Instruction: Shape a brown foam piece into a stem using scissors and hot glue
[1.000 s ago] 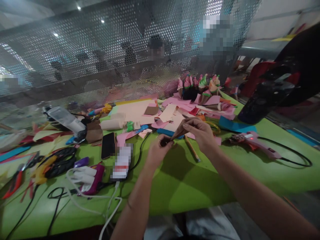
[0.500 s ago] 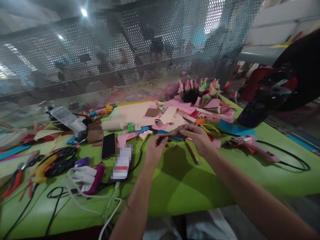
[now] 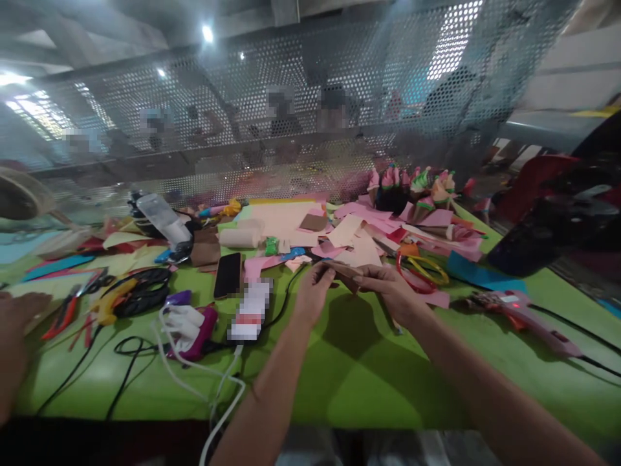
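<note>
My left hand (image 3: 313,292) and my right hand (image 3: 385,290) meet above the green table (image 3: 369,369), both pinched on a small brown paper piece (image 3: 345,275) that spans between their fingertips. The piece looks rolled or folded; its exact shape is blurred. Just beyond the hands lie pink and peach paper sheets (image 3: 356,239) and yellow-handled scissors (image 3: 422,266).
A pink glue gun (image 3: 521,310) with a black cord lies at right. A black phone (image 3: 228,274), a purple-and-white gadget (image 3: 189,323), cables, pliers and paper scraps crowd the left. Paper flowers (image 3: 412,184) stand at the back before a perforated metal screen. Another person's hand (image 3: 14,343) shows at far left.
The view has swung up and left, bringing another person's hand in at the left edge. My hands stay together on the brown piece, which has turned from slanted to more level.
</note>
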